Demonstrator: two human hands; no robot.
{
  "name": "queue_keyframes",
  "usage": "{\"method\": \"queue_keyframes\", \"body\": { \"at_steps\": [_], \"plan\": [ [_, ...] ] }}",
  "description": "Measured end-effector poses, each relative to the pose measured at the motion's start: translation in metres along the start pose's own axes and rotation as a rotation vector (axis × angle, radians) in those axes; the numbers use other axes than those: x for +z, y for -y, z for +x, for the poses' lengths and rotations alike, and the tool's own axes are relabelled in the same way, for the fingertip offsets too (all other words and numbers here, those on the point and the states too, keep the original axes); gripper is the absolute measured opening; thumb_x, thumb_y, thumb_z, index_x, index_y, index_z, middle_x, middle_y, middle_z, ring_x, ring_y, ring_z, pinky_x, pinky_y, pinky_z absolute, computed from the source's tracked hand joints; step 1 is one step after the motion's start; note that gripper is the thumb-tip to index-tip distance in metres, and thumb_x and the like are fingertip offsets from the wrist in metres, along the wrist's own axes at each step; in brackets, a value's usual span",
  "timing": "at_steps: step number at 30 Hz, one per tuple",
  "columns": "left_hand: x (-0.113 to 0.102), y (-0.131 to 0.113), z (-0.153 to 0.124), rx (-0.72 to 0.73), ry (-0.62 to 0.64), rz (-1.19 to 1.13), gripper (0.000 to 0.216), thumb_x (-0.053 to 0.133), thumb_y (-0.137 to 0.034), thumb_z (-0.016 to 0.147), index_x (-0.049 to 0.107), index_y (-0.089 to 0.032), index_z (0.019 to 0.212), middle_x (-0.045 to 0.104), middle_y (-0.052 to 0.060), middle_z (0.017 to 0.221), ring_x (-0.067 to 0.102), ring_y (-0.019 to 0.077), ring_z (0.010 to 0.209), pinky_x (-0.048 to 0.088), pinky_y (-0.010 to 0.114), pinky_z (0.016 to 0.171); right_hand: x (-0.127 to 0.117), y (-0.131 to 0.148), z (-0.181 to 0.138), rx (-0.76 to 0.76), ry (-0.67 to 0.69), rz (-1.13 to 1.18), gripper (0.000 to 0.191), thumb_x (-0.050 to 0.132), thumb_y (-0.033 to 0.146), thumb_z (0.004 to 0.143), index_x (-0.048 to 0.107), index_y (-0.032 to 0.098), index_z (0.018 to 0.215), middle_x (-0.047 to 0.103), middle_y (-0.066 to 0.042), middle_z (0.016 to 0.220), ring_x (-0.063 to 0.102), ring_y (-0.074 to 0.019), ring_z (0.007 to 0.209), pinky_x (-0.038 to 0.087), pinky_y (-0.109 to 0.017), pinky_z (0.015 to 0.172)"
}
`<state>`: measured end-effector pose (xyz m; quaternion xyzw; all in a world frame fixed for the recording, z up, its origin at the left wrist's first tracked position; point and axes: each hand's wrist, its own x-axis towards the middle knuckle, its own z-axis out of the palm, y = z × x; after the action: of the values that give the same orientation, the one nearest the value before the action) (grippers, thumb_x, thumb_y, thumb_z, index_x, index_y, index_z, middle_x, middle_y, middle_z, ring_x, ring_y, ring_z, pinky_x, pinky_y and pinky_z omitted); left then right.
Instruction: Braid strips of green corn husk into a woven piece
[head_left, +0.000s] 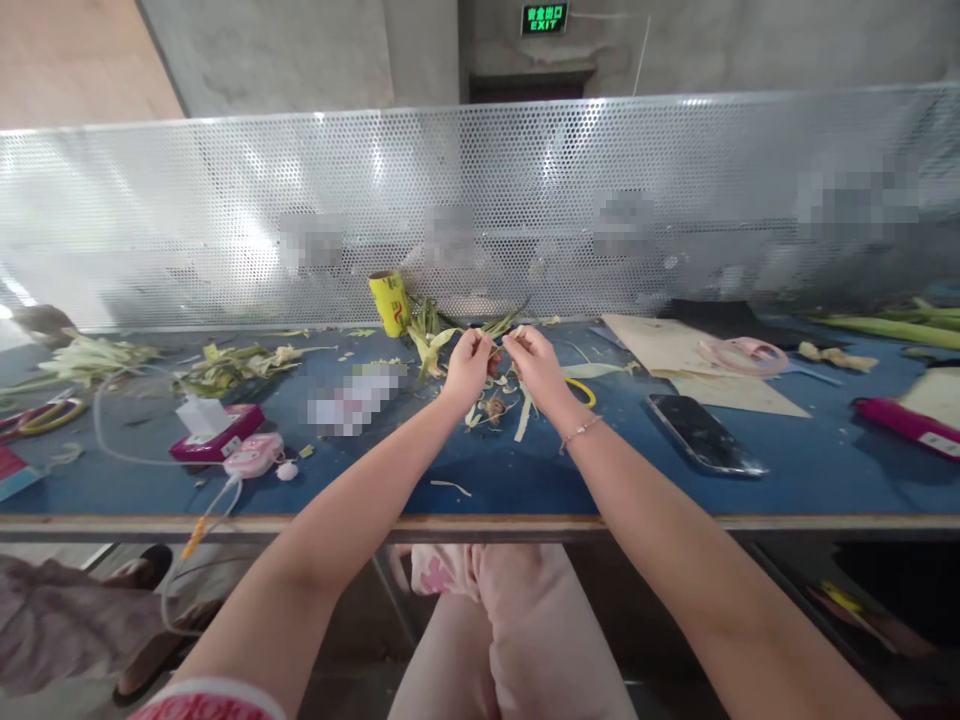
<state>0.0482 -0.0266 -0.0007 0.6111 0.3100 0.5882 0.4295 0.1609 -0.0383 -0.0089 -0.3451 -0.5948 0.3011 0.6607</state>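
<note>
Close together above the blue tabletop, my left hand (468, 366) and my right hand (534, 366) pinch a thin pale plant strip, which looks like corn husk, between their fingertips. Part of the strip is hidden by the fingers. A pale husk strip (523, 418) hangs or lies just below my right hand. Under the hands are small brown and pale scraps (493, 408). Green and yellowish husk leaves (429, 345) lie beyond my left hand, beside a yellow can (388, 304). A yellow loop (583, 390) shows past my right wrist.
A phone (701, 435), brown card sheets (660, 350) and a pink tape roll (742, 356) lie on the right. To the left are a tissue pack (217, 435), a pink cabled device (253, 456) and husk piles (232, 370). A perforated metal screen (495, 180) borders the back.
</note>
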Motion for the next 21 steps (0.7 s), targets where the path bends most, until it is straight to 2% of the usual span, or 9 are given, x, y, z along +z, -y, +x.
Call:
{"method": "queue_keyframes", "body": {
  "at_steps": [3,6,12,17,21],
  "plan": [
    [0.0,0.001,0.0,0.076,0.031,0.057,0.026,0.055,-0.031,0.085,0.041,-0.019,0.067,0.05,-0.006,0.054,0.049,0.0058,0.049,0.04,0.02,0.053,0.001,0.0,-0.002,-0.072,0.004,-0.105,0.02,0.054,0.038,0.081,0.048,0.021,0.071,0.051,0.002,0.063,0.049,-0.0127,0.059,0.039,-0.027,0.058],
    [0.0,-0.002,-0.001,0.085,0.056,0.088,0.026,0.061,-0.028,0.081,0.042,-0.018,0.065,0.052,-0.005,0.054,0.051,0.0065,0.052,0.041,0.021,0.056,-0.001,0.002,-0.004,-0.121,-0.04,-0.231,0.017,0.052,0.033,0.081,0.049,0.02,0.07,0.056,0.0,0.066,0.052,-0.0147,0.065,0.04,-0.028,0.063],
    [-0.002,-0.005,0.001,0.062,0.039,0.065,0.02,0.056,-0.015,0.082,0.045,-0.017,0.066,0.052,-0.006,0.056,0.049,0.0053,0.049,0.04,0.021,0.055,-0.009,0.007,-0.002,-0.108,-0.066,-0.324,0.02,0.054,0.031,0.079,0.047,0.02,0.064,0.048,0.002,0.057,0.043,-0.0127,0.057,0.034,-0.028,0.059],
    [-0.005,-0.002,0.003,0.087,0.021,0.084,0.019,0.055,-0.014,0.083,0.045,-0.017,0.067,0.052,-0.006,0.058,0.049,0.0049,0.049,0.039,0.021,0.054,-0.009,0.01,-0.002,-0.058,0.053,-0.326,0.01,0.051,0.02,0.073,0.048,0.019,0.064,0.045,0.003,0.057,0.039,-0.0111,0.055,0.03,-0.027,0.056],
    [-0.006,-0.003,0.003,0.079,0.069,0.067,0.019,0.051,-0.011,0.084,0.043,-0.017,0.068,0.05,-0.007,0.056,0.047,0.0038,0.047,0.037,0.019,0.051,-0.01,0.009,-0.001,-0.044,0.09,-0.301,0.011,0.052,0.025,0.074,0.048,0.019,0.065,0.043,0.004,0.056,0.038,-0.0106,0.054,0.027,-0.026,0.054]
  ]
}}
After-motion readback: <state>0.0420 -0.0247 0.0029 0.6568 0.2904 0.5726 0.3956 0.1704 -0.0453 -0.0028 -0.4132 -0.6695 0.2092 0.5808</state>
